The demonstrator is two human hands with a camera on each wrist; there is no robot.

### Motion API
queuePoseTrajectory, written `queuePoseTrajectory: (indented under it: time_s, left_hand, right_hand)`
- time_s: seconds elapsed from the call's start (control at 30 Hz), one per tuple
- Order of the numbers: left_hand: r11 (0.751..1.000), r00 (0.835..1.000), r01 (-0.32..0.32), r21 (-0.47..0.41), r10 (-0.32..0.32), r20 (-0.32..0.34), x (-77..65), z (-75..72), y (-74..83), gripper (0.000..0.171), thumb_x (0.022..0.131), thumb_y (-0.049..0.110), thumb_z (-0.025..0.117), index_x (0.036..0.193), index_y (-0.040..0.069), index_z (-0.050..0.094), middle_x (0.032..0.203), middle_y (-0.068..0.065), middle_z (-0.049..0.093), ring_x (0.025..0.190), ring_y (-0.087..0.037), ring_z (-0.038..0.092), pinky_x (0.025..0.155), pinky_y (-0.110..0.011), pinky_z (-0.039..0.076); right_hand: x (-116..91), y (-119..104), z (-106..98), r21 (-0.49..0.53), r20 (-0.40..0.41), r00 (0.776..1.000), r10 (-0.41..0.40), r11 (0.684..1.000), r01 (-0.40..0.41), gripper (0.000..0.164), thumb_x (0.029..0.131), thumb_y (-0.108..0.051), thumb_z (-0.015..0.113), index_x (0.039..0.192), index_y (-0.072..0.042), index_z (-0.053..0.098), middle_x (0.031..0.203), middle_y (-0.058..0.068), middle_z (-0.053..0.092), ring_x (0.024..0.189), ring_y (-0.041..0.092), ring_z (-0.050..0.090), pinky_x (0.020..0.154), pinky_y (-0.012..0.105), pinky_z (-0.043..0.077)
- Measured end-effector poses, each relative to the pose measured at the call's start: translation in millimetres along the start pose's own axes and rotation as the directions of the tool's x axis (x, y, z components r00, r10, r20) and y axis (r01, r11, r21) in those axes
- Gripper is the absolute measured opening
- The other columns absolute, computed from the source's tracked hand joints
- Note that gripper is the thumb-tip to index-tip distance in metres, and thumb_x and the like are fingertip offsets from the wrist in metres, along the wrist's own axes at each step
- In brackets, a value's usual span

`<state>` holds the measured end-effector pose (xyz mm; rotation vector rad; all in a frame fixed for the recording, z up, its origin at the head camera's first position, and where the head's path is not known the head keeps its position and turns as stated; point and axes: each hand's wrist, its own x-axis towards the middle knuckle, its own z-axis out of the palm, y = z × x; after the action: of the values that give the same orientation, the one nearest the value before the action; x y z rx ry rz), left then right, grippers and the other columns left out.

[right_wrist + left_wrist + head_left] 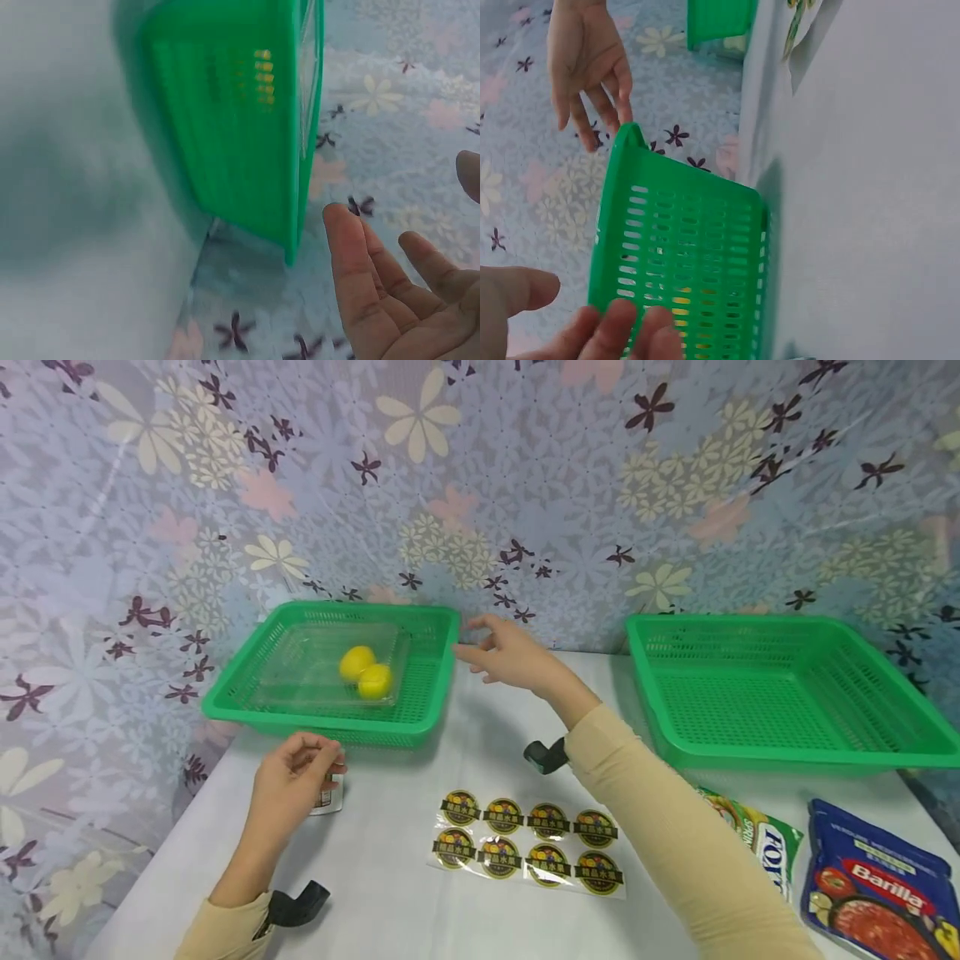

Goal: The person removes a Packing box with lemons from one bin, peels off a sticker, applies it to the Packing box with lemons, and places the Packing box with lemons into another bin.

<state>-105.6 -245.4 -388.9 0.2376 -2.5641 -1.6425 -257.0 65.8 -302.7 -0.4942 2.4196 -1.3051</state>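
Observation:
A green plastic basket stands at the back left. In it lies a clear plastic box, with two yellow lemons showing at its right end. My right hand hovers beside the basket's right rim, fingers spread and nothing in them; the right wrist view shows the fingertips just off the rim. Before the basket's front side is my left hand, loosely bent. Its thumb stands apart from the fingers, with nothing between. A small white printed item lies partly hidden behind this hand.
A sheet of round fruit stickers lies on the white table. At the right stands a second green basket. In front of it are a green Fox's bag, partly behind my right sleeve, and a blue Barilla pouch. Flowered cloth hangs behind.

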Motion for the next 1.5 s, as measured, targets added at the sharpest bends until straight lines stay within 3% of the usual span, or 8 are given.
queuePoseTrajectory:
  time_s: [0.2, 0.4, 0.57, 0.73, 0.8, 1.03, 1.17, 1.5]
  left_hand:
    - [0.972, 0.976, 0.199, -0.126, -0.185, 0.114, 4.8, 7.5, -13.0, 0.052, 0.112, 0.041, 0.058, 0.141, -0.002, 0.062, 0.113, -0.006, 0.078, 0.096, -0.008, 0.077, 0.082, -0.028, 0.068]
    - [0.909, 0.967, 0.244, -0.339, -0.199, 0.161, 10.0, 3.6, -15.5, 0.056, 0.113, 0.044, 0.053, 0.148, 0.001, 0.045, 0.112, 0.003, 0.075, 0.102, -0.009, 0.078, 0.090, -0.032, 0.068]
    - [0.791, 0.971, 0.237, -0.563, -0.177, 0.161, 15.6, -4.1, -11.1, 0.039, 0.113, 0.043, 0.052, 0.133, 0.016, 0.033, 0.121, 0.003, 0.069, 0.111, -0.010, 0.076, 0.098, -0.034, 0.066]
    - [0.634, 0.968, 0.240, -0.735, -0.219, 0.127, 22.7, -3.1, -6.4, 0.034, 0.111, 0.038, 0.056, 0.121, 0.019, 0.030, 0.121, -0.003, 0.058, 0.114, -0.015, 0.076, 0.103, -0.033, 0.064]
    - [0.598, 0.966, 0.226, -0.769, -0.239, 0.098, 25.3, -0.5, -5.5, 0.033, 0.111, 0.035, 0.056, 0.117, 0.019, 0.028, 0.116, -0.004, 0.055, 0.110, -0.016, 0.076, 0.102, -0.033, 0.064]
    - [0.586, 0.962, 0.190, -0.788, -0.272, 0.029, 33.7, 10.1, -4.2, 0.025, 0.113, 0.025, 0.052, 0.111, 0.017, 0.028, 0.112, -0.006, 0.048, 0.099, -0.016, 0.077, 0.102, -0.031, 0.063]
    - [0.586, 0.960, 0.190, -0.788, -0.278, 0.024, 36.7, 13.3, -3.2, 0.021, 0.113, 0.023, 0.051, 0.113, 0.017, 0.031, 0.111, -0.007, 0.046, 0.096, -0.017, 0.076, 0.102, -0.030, 0.063]
    - [0.544, 0.947, 0.206, -0.813, -0.319, 0.026, 32.6, 10.5, -3.3, 0.022, 0.111, 0.022, 0.058, 0.114, 0.017, 0.037, 0.104, -0.005, 0.055, 0.092, -0.019, 0.081, 0.095, -0.030, 0.066]
  right_hand:
    - [25.5, -14.4, 14.1, 0.139, 0.123, 0.986, 0.112, 0.982, -0.129, 0.073, 0.108, -0.045, 0.063, 0.168, -0.021, 0.030, 0.160, 0.018, 0.051, 0.133, 0.033, 0.067, 0.108, 0.043, 0.062]
    - [47.0, -32.4, 25.0, 0.223, 0.183, 0.971, 0.153, 0.956, -0.193, 0.076, 0.109, -0.045, 0.062, 0.169, -0.015, 0.027, 0.160, 0.023, 0.049, 0.135, 0.035, 0.065, 0.110, 0.042, 0.060]
    - [68.0, -46.0, 37.3, 0.277, 0.222, 0.952, 0.212, 0.922, -0.270, 0.083, 0.109, -0.044, 0.061, 0.173, -0.014, 0.017, 0.167, 0.026, 0.039, 0.146, 0.043, 0.054, 0.116, 0.046, 0.056]
    - [89.0, -55.3, 50.4, 0.326, 0.239, 0.919, 0.313, 0.866, -0.380, 0.087, 0.108, -0.047, 0.062, 0.173, -0.015, 0.015, 0.173, 0.026, 0.030, 0.154, 0.047, 0.043, 0.121, 0.052, 0.051]
    - [96.6, -57.6, 55.3, 0.352, 0.245, 0.906, 0.344, 0.839, -0.414, 0.089, 0.108, -0.049, 0.062, 0.174, -0.015, 0.014, 0.175, 0.026, 0.027, 0.156, 0.049, 0.040, 0.122, 0.055, 0.050]
    - [111.3, -58.7, 66.2, 0.422, 0.260, 0.862, 0.436, 0.751, -0.507, 0.087, 0.109, -0.051, 0.057, 0.174, -0.018, 0.009, 0.177, 0.027, 0.018, 0.159, 0.052, 0.031, 0.124, 0.061, 0.046]
    - [109.9, -56.1, 68.1, 0.481, 0.258, 0.855, 0.451, 0.707, -0.518, 0.083, 0.112, -0.046, 0.054, 0.174, -0.017, 0.007, 0.177, 0.029, 0.017, 0.160, 0.052, 0.029, 0.126, 0.061, 0.042]
    - [108.3, -53.7, 77.6, 0.527, 0.245, 0.831, 0.500, 0.651, -0.547, 0.080, 0.109, -0.044, 0.062, 0.172, -0.017, 0.021, 0.170, 0.023, 0.034, 0.155, 0.041, 0.042, 0.118, 0.055, 0.053]
